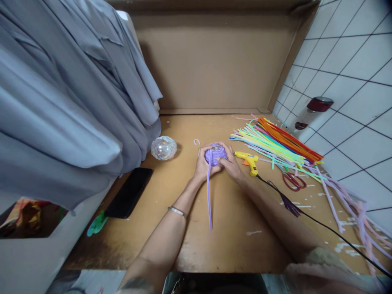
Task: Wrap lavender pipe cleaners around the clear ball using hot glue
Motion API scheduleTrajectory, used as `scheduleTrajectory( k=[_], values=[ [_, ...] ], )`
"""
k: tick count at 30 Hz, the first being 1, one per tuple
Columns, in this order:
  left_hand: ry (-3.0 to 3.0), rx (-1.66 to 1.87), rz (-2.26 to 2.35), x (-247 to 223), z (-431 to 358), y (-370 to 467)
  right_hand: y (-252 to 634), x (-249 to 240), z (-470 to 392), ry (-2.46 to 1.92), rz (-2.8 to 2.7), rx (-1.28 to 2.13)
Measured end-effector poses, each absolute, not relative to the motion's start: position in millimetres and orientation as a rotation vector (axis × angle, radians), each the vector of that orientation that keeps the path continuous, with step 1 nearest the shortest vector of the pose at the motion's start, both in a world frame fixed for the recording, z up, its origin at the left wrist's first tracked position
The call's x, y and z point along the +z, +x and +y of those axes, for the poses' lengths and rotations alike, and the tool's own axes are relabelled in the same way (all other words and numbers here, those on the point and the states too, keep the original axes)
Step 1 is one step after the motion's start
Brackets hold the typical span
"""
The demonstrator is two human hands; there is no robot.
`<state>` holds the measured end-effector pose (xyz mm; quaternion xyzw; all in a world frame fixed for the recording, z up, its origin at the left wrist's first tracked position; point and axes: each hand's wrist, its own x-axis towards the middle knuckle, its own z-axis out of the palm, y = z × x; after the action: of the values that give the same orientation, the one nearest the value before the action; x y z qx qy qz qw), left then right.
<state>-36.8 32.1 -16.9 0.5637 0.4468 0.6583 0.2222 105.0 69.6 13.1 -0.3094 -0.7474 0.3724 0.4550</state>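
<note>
Between my two hands sits a ball wrapped in purple pipe cleaner (218,158), with a patch of clear faceted surface showing at its top. My left hand (202,164) curls around its left side. From the right, my right hand (229,161) grips it, thumb pressed on the front. A loose purple pipe cleaner end (208,196) hangs from the ball toward the table's near edge. Just right of my right hand lies a yellow glue gun (251,161). A clear faceted ball (163,148) rests to the left, apart from my hands.
Many coloured pipe cleaners (275,141) lie at the right, near red-handled scissors (294,181). The glue gun's black cord (324,222) runs to the lower right. A black phone (130,193) lies left, beside a grey cloth (76,102). A clear bottle (306,116) stands by the tiled wall.
</note>
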Motion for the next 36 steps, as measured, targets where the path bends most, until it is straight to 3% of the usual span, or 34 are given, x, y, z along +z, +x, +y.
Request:
scheduleTrajectory(
  k=[24,36],
  values=[
    [1.439,1.783,1.222,-15,32,-40,106,19,79,-0.747,-1.669,1.078],
    [1.422,1.824,1.252,-23,38,-37,107,26,63,-0.822,-1.768,0.467]
  ],
)
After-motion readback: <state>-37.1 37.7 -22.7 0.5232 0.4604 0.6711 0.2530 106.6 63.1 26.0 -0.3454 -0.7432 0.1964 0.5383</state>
